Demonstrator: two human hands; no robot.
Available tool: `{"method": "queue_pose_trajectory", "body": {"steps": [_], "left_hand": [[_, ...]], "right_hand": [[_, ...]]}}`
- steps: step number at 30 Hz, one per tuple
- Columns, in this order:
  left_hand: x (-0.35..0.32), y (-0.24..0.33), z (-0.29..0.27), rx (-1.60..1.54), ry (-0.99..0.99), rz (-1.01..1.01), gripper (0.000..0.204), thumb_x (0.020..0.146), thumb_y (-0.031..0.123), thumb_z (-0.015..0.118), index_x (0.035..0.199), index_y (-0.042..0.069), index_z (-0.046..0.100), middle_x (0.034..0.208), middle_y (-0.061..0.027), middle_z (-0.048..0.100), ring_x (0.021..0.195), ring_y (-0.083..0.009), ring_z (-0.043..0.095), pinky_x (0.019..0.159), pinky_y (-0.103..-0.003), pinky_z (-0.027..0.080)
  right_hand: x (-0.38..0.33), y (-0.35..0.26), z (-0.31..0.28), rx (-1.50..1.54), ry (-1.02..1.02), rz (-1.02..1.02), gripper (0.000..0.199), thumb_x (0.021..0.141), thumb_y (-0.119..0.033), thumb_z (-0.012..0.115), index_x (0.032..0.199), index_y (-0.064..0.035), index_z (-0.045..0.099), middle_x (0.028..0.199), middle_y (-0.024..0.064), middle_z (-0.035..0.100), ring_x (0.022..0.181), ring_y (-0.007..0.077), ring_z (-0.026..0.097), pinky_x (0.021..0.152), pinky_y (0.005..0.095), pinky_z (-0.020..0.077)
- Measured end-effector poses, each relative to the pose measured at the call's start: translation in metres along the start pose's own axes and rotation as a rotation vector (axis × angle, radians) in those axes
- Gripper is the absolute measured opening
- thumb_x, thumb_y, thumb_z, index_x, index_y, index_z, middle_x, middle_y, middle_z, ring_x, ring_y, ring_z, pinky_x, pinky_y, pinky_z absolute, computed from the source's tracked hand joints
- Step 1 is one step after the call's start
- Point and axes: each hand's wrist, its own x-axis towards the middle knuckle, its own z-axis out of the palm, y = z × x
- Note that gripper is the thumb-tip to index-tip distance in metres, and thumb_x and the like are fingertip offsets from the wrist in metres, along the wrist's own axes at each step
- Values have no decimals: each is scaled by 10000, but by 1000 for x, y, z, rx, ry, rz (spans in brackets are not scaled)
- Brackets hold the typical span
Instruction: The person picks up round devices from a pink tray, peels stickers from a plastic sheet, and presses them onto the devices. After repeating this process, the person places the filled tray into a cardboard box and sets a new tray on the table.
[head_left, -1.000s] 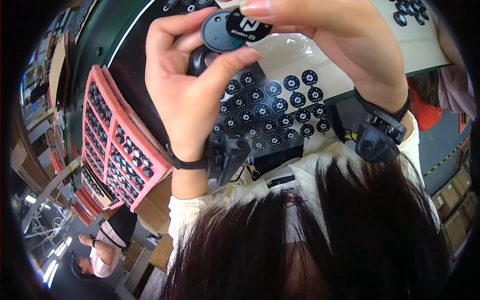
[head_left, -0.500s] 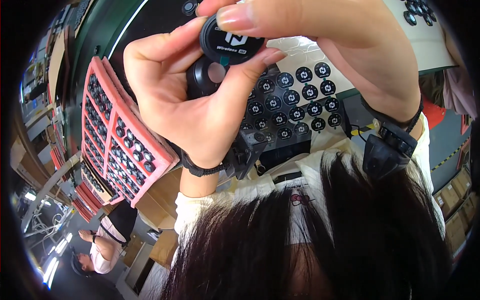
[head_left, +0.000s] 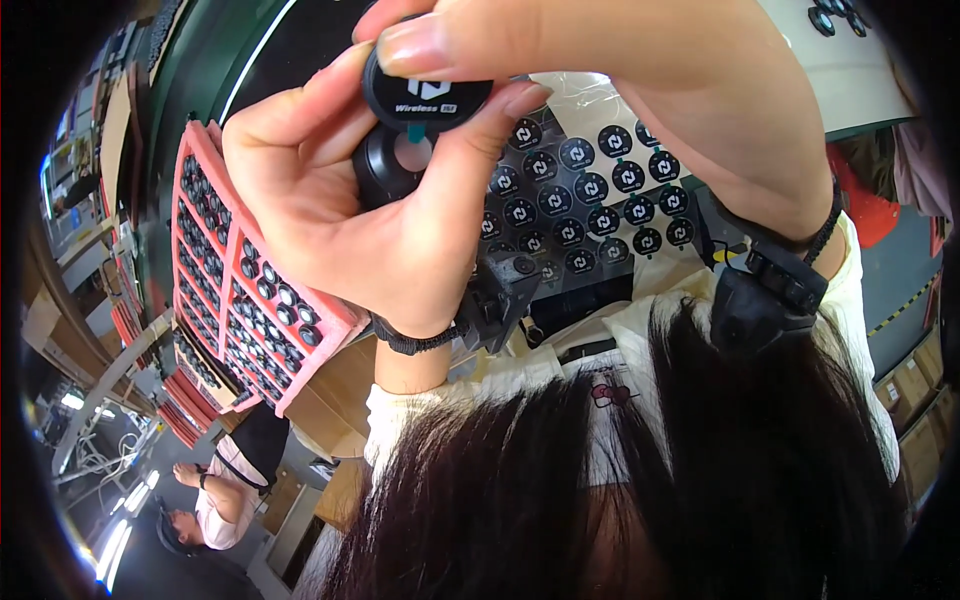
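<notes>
Near the top of the view, my left hand (head_left: 350, 240) pinches a round black disc (head_left: 430, 102) by its rim between thumb and fingers. A white logo and lettering mark the disc's face, and a small green tab (head_left: 416, 131) sticks out at its lower edge. A second black round part (head_left: 378, 165), with a pale round centre, sits in the same palm behind the thumb. My right hand (head_left: 560, 40) comes over from the right, its thumb pressed flat on the disc's face; its fingers are mostly hidden behind the disc.
A clear sheet of round black stickers (head_left: 603, 220) with green tabs lies below my right hand. Pink foam trays (head_left: 235, 270) of black round parts stand at left. More black parts (head_left: 822, 20) lie at the upper right. A person (head_left: 225, 505) is at lower left.
Both hands and the disc have shifted a little to the left and up. The grip on the disc looks the same, with the right thumb still on its face.
</notes>
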Motion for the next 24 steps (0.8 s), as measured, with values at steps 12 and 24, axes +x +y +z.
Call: {"method": "queue_pose_trajectory", "body": {"steps": [12,24], "left_hand": [[-9,0,-24,315,-73,209,437,561,-40,738,924,-20,496,826,-132,596,731,-174,596,659,-250,472],[-49,11,-158,469,-187,-476,353,679,9,633,1022,55,562,671,-48,526,584,-121,502,542,-234,412]], "right_hand": [[0,-12,56,-88,-59,-64,547,706,60,615,1197,33,376,880,122,594,980,152,507,802,280,428],[7,58,19,-234,-139,-265,386,757,-67,589,1134,-61,504,1063,71,550,972,146,527,749,266,442]]}}
